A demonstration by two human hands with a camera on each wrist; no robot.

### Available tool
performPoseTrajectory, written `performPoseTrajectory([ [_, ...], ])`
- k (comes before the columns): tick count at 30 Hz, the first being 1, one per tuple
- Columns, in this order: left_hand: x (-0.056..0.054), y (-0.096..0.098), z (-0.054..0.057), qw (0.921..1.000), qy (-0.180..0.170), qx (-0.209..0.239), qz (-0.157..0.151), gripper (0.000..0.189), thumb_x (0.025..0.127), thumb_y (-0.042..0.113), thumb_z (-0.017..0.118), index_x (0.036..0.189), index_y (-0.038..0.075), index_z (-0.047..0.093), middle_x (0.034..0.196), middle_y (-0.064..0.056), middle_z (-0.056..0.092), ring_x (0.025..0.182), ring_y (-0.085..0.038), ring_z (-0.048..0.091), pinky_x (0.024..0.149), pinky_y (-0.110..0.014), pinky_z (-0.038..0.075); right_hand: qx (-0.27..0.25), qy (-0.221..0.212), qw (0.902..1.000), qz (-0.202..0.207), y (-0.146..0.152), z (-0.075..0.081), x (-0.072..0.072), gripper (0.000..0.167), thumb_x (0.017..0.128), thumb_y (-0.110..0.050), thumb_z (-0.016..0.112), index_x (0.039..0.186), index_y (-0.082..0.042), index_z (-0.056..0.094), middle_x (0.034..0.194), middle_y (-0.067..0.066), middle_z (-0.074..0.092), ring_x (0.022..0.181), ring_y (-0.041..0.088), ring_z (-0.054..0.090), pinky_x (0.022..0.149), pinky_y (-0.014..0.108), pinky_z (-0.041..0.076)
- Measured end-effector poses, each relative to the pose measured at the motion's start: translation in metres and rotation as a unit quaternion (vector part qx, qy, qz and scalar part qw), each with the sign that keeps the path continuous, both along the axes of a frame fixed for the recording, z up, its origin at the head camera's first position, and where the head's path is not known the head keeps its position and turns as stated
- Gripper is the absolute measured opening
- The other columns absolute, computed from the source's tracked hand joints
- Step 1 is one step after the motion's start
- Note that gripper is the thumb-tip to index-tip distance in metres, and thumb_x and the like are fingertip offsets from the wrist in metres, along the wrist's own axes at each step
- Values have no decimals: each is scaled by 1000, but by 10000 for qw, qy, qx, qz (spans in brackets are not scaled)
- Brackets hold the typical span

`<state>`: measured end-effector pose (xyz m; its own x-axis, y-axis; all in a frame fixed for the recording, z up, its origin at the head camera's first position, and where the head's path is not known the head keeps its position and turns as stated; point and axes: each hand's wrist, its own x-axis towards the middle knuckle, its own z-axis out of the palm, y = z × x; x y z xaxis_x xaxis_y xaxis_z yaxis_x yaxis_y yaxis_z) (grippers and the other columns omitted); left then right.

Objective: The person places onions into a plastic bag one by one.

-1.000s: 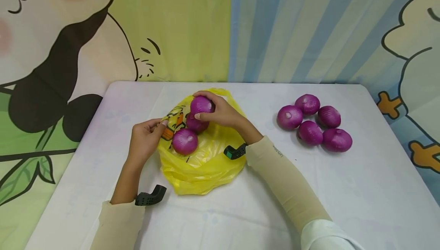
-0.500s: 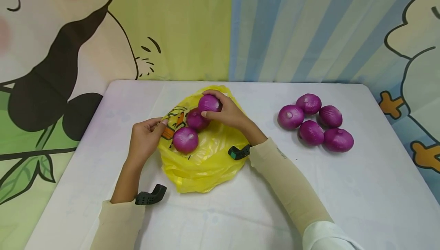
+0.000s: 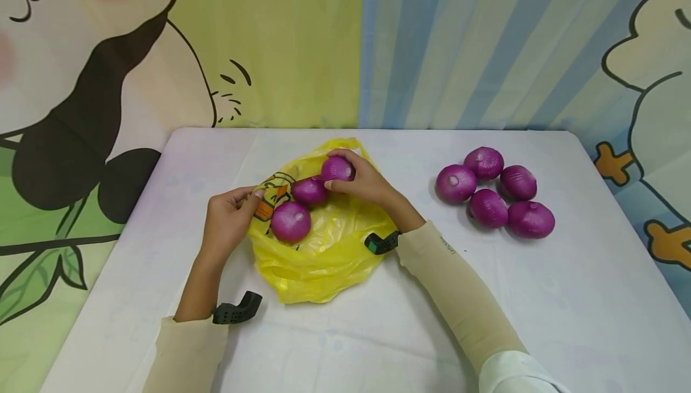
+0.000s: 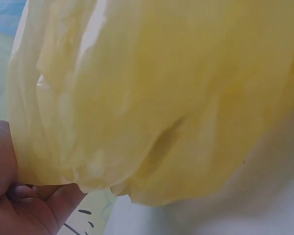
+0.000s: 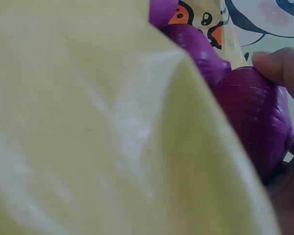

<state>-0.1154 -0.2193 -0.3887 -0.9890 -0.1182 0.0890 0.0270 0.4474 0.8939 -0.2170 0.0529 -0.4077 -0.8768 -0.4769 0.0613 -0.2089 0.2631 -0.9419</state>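
Observation:
A yellow plastic bag [image 3: 318, 279] with a cartoon print lies open on the table, left of its middle. My left hand [image 3: 229, 216] pinches the bag's left edge between thumb and fingers; the left wrist view shows the thumb and fingers [image 4: 63, 200] at the bag's lower rim. Inside the bag's mouth, my right hand [image 3: 369, 183] grips a purple onion [image 3: 337, 169] with thumb and fingers around it. Beside that onion lies a second onion [image 3: 309, 191], and a third onion [image 3: 291, 222] sits nearer the front. In the right wrist view a fold of the bag partly covers the gripped onion [image 5: 255, 117].
Several more purple onions [image 3: 488, 209] stand in a cluster on the right of the white-covered table [image 3: 335, 345]. A printed cloth backdrop [image 3: 270, 51] rises behind the table. Black wrist cameras [image 3: 237, 308] sit on both wrists.
My right hand has moved right and slightly toward the front with its onion, away from the other two in the bag. More of the middle onion now shows. The left hand keeps its place.

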Motion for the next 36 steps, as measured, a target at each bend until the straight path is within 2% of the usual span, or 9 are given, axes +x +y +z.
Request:
performPoseTrajectory([
  [5,0,1,0,10000,-40,57,-16,44,96,36,61,110,-5,70,89,-19,72,65,-11,66,55,-21,52,28,-60,9998,162,1,-4,2,61,84,-22,77,138,-14,48,129,7,52,107,23,57,90,35,50],
  [12,-1,1,0,10000,-40,-28,12,46,97,37,60,111,-5,70,91,-18,72,68,-9,66,58,-19,53,346,-3,9989,321,3,-4,6,62,85,-28,76,140,-15,49,142,3,43,111,19,55,94,32,47],
  [16,-1,1,0,10000,-39,-31,18,47,97,38,59,111,-6,69,91,-18,72,67,-9,66,58,-19,52,338,33,9988,345,4,-4,7,60,87,-26,75,140,-13,50,143,4,42,113,19,54,95,31,46],
  [25,0,3,0,9999,-76,-44,133,47,97,39,59,111,-4,70,90,-17,71,68,-12,66,58,-20,53,118,-29,9996,246,5,-3,7,56,88,-22,74,138,-10,52,142,6,43,114,23,52,95,34,47],
  [36,1,3,0,9998,-93,-8,151,46,97,39,59,110,-4,71,88,-17,71,66,-11,65,57,-20,53,-549,-83,9977,387,7,5,7,53,91,-12,70,137,2,49,139,15,49,129,29,43,107,33,35],
])
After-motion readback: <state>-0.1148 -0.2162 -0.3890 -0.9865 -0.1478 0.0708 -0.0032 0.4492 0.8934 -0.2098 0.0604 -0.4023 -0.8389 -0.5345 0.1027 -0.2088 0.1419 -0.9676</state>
